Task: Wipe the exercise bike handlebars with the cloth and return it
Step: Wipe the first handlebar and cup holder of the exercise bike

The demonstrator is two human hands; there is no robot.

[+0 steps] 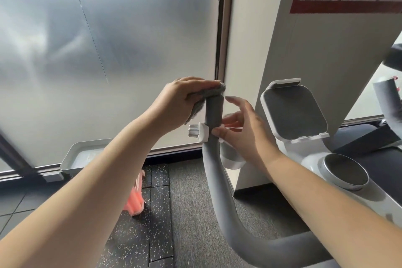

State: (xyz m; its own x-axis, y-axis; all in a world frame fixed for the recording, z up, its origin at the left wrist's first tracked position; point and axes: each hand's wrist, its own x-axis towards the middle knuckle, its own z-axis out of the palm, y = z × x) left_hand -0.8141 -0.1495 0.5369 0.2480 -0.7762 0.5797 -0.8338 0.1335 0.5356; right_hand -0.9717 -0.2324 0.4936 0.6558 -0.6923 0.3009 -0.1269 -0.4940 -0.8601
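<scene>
The left hand point(180, 100) grips the grey cloth point(201, 102) over the top end of the handlebar point(214, 111). Just right of it, the right hand point(243, 130) hangs loose-fingered, fingertips touching the white clamp point(203, 131). No readable writing shows.

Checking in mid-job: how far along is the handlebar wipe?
Done: nothing clearly finished. In hand: the left hand presses the grey cloth over the top end of the left handlebar; the right hand steadies it by the white clamp. Left: the right handlebar, then returning the cloth.
</scene>
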